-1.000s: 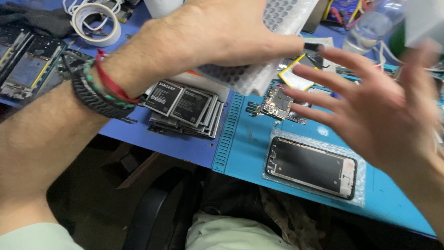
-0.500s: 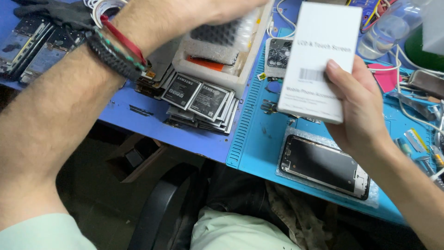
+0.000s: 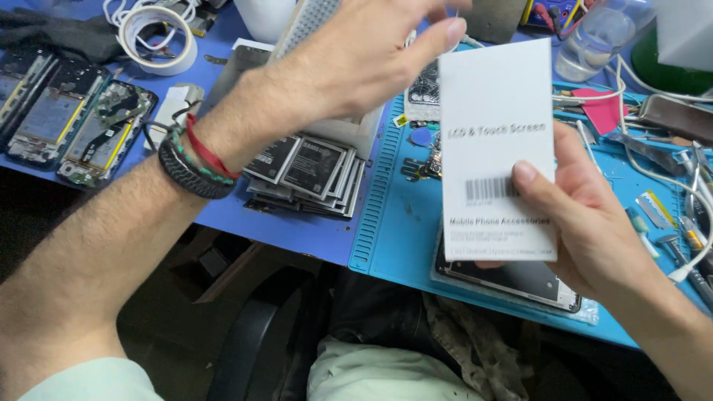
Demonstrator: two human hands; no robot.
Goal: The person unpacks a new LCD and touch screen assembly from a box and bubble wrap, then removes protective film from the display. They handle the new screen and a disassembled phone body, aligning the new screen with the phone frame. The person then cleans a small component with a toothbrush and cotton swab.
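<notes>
Raised white box (image 3: 496, 148) — between right hand (image 3: 594, 223), left hand (image 3: 364, 59).

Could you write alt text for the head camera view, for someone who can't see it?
A person's right hand holds a flat white box upright over a blue work mat, while the left hand reaches to the box's top edge. Behind lie a stack of phone batteries, opened phones and a tape roll.

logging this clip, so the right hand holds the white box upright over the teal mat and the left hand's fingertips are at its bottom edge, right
Not quite: in the head view the left hand has its fingertips at the top edge of the white box, not the bottom. The right hand does hold it upright over the teal mat.
</notes>
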